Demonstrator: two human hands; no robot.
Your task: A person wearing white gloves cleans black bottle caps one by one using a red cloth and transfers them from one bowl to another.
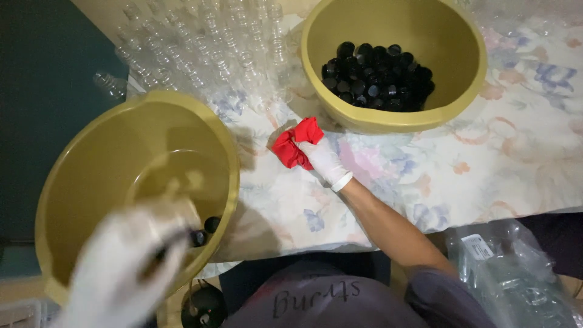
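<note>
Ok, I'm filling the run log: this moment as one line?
left hand: blurred, over near bowl | right hand: grips red cloth on table | far bowl: black caps | clear bottles behind

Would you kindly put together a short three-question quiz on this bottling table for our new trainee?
1. True or false: the right hand grips a red cloth.
2. What fills the far bowl? A) black caps B) red cloths C) water
3. Which bowl is the blurred left hand over?

Key:
1. True.
2. A.
3. The near bowl, on the left, which holds only a few black caps; what the hand holds is too blurred to tell.
</note>
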